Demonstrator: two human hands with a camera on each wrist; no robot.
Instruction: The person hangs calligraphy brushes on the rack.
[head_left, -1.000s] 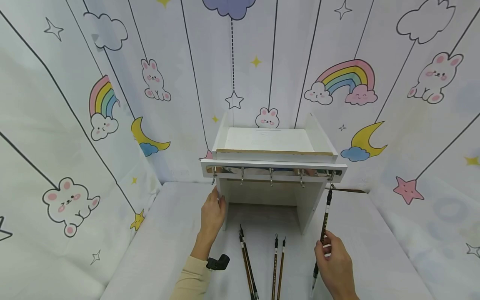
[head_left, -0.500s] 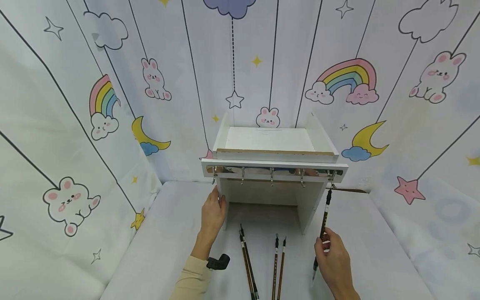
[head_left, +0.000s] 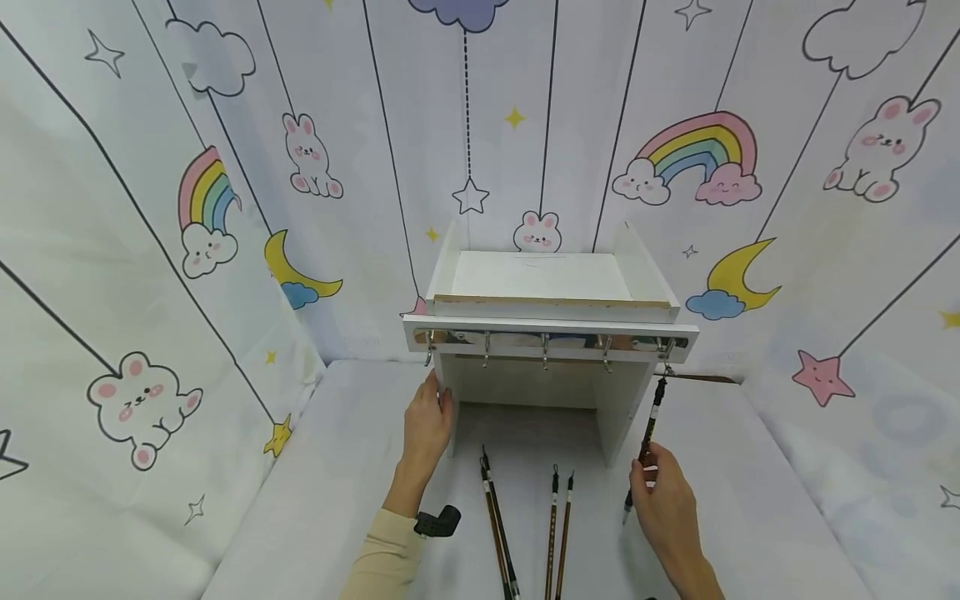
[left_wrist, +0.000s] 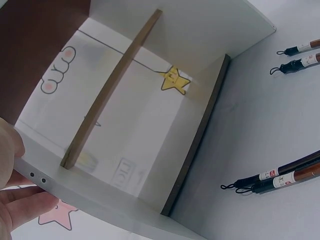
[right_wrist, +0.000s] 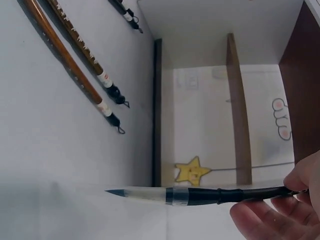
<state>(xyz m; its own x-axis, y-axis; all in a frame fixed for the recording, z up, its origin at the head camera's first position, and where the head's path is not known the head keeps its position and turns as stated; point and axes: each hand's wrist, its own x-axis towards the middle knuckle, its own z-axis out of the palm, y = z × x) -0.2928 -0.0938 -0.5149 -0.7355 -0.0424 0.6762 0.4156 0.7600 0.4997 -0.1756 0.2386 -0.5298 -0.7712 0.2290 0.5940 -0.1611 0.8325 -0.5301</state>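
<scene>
A white wooden shelf rack (head_left: 517, 383) with a row of metal hooks (head_left: 545, 350) along its front rail stands upright. My left hand (head_left: 426, 427) grips the edge of its left side panel (left_wrist: 95, 192), thumb on one side and fingers on the other. My right hand (head_left: 669, 504) pinches a dark-handled calligraphy brush (head_left: 655, 412) by its handle, bristles pointing down and towards me. The brush's top end is at the far-right hook (head_left: 665, 348); whether its loop is on the hook is too small to tell. Its pale, dark-tipped bristles (right_wrist: 145, 194) show in the right wrist view.
On the white tabletop (head_left: 360, 467), several more brushes lie in front of the rack: a pair (head_left: 495, 525) left of the middle and another pair (head_left: 558, 533) to its right. A curtain (head_left: 360, 167) printed with rabbits and rainbows hangs behind and around.
My right hand has moved slightly up and away from me, and the brush's bristle end has risen with it. The brush's top stays by the far-right hook. My left hand keeps its place.
</scene>
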